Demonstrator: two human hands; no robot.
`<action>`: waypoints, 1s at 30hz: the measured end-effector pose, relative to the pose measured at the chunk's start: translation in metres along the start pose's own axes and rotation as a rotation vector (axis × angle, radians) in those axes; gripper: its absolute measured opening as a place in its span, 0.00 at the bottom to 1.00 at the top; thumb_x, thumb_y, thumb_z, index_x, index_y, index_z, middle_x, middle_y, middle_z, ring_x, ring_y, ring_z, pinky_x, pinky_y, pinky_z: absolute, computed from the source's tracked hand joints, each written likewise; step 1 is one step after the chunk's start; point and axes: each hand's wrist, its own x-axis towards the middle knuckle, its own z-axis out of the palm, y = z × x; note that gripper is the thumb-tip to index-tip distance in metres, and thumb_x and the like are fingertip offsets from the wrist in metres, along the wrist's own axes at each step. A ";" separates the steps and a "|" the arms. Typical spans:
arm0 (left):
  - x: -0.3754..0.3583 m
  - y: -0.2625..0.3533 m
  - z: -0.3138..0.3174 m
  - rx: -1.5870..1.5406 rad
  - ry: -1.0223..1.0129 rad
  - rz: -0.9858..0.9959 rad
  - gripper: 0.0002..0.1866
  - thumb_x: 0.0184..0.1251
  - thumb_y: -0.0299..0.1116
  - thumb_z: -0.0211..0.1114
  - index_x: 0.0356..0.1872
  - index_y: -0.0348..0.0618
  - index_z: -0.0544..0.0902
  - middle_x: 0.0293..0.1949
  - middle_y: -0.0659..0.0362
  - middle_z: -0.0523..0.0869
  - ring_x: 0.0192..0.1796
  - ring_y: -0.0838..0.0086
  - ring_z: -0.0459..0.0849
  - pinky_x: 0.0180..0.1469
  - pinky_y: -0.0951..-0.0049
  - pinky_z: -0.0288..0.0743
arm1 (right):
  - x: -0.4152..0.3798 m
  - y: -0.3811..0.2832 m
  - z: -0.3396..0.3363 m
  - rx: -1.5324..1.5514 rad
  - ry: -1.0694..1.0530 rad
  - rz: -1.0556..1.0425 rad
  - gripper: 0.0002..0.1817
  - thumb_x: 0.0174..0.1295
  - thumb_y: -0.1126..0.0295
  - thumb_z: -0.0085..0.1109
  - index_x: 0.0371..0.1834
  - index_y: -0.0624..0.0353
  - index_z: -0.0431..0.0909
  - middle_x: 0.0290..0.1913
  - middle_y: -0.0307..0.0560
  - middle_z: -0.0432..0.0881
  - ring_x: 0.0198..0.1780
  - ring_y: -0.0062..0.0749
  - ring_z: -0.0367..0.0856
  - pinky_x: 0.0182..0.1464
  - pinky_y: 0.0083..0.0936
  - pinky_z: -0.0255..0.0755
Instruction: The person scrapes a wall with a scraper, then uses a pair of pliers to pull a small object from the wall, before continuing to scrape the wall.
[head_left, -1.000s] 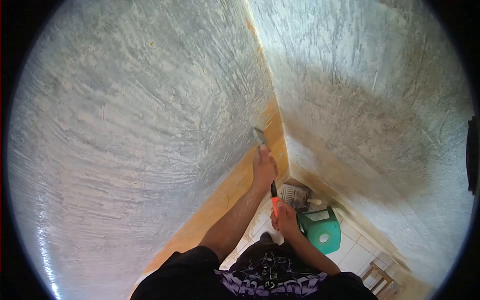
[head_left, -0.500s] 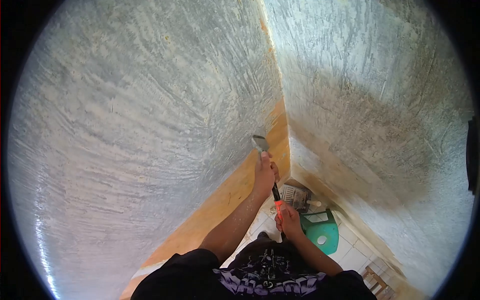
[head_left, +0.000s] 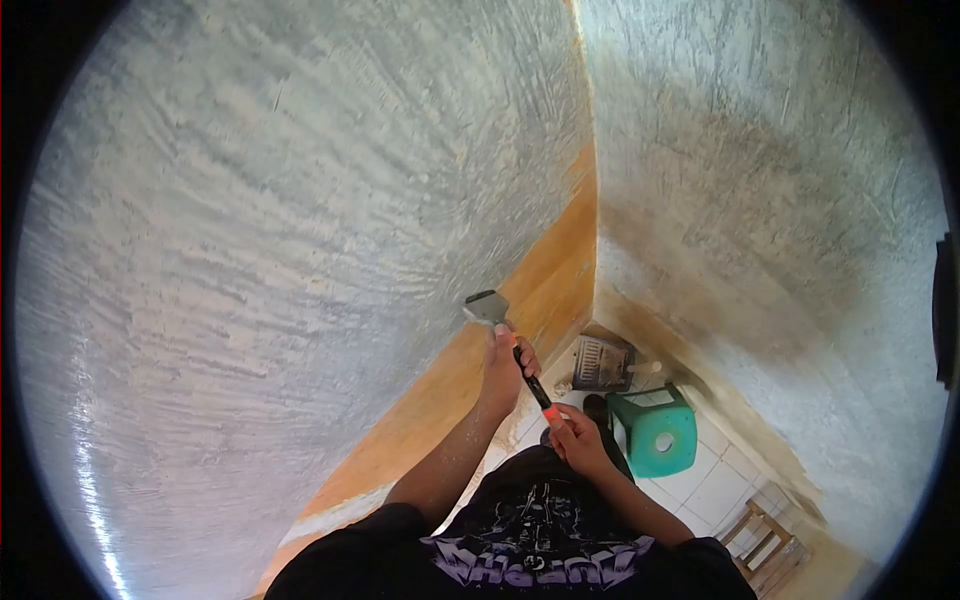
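Note:
A long-handled scraper (head_left: 534, 384) with a black shaft and orange-red parts slants across the middle of the head view. Its wide grey blade (head_left: 486, 306) is at the left wall, close to the border between grey rough coating and an orange band; whether it touches is hard to tell. My left hand (head_left: 505, 372) is wrapped round the shaft just below the blade, thumb along it. Lower down, my right hand (head_left: 578, 440) grips the handle near its orange-red end part.
Two walls meet at a corner: the scraped-looking left wall (head_left: 270, 240) and the stained right wall (head_left: 740, 220). Below stand a green plastic stool (head_left: 668, 450), a greyish slotted tray (head_left: 603, 362) and a wooden piece of furniture (head_left: 768, 535) on a white tiled floor (head_left: 690, 487).
The blade and my left hand have moved left and slightly down along the wall. My right hand has stayed near my body, and the view has shifted a little left.

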 end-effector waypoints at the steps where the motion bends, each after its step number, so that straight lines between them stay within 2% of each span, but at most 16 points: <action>1: 0.001 0.000 -0.003 0.028 -0.010 -0.004 0.18 0.82 0.55 0.39 0.47 0.50 0.62 0.21 0.63 0.65 0.20 0.77 0.66 0.27 0.73 0.67 | 0.001 0.003 0.006 0.023 0.018 0.005 0.21 0.74 0.64 0.55 0.66 0.61 0.70 0.21 0.34 0.71 0.18 0.13 0.64 0.19 0.15 0.57; 5: 0.005 0.000 -0.011 0.134 -0.045 -0.007 0.19 0.82 0.56 0.39 0.48 0.51 0.63 0.20 0.64 0.64 0.19 0.77 0.64 0.27 0.72 0.66 | 0.005 0.029 0.024 0.126 0.045 -0.033 0.23 0.75 0.58 0.54 0.66 0.59 0.70 0.22 0.37 0.73 0.17 0.14 0.65 0.18 0.16 0.59; 11: 0.012 0.001 -0.011 0.230 -0.049 0.029 0.20 0.81 0.57 0.40 0.47 0.51 0.63 0.18 0.65 0.62 0.18 0.78 0.62 0.24 0.74 0.64 | 0.011 0.031 0.047 0.201 0.102 -0.049 0.22 0.75 0.58 0.55 0.65 0.58 0.70 0.20 0.34 0.69 0.17 0.13 0.61 0.18 0.16 0.54; 17: 0.018 0.006 -0.004 0.278 -0.068 0.039 0.19 0.81 0.57 0.41 0.46 0.51 0.63 0.19 0.66 0.61 0.18 0.80 0.60 0.24 0.74 0.62 | 0.022 0.040 0.048 0.321 0.068 -0.077 0.20 0.75 0.57 0.53 0.64 0.56 0.70 0.20 0.37 0.69 0.15 0.16 0.61 0.16 0.17 0.56; 20: 0.009 0.003 -0.012 0.245 -0.003 0.002 0.19 0.81 0.57 0.41 0.46 0.52 0.63 0.19 0.66 0.61 0.18 0.81 0.60 0.24 0.75 0.61 | 0.014 0.046 0.053 0.302 0.055 -0.035 0.20 0.75 0.57 0.53 0.63 0.55 0.71 0.19 0.36 0.68 0.15 0.16 0.61 0.16 0.17 0.55; 23: 0.018 0.003 -0.012 0.223 -0.070 -0.002 0.19 0.81 0.57 0.42 0.47 0.52 0.63 0.19 0.67 0.61 0.18 0.81 0.60 0.23 0.75 0.61 | 0.016 0.034 0.053 0.278 0.066 -0.037 0.21 0.75 0.56 0.53 0.64 0.55 0.71 0.19 0.35 0.67 0.14 0.16 0.61 0.16 0.17 0.55; 30: 0.013 0.007 -0.005 0.251 -0.021 -0.010 0.20 0.80 0.59 0.42 0.47 0.52 0.63 0.19 0.66 0.61 0.17 0.80 0.60 0.23 0.75 0.61 | 0.008 0.018 0.054 0.273 0.054 -0.004 0.22 0.76 0.53 0.51 0.63 0.57 0.73 0.19 0.34 0.67 0.14 0.15 0.60 0.16 0.16 0.56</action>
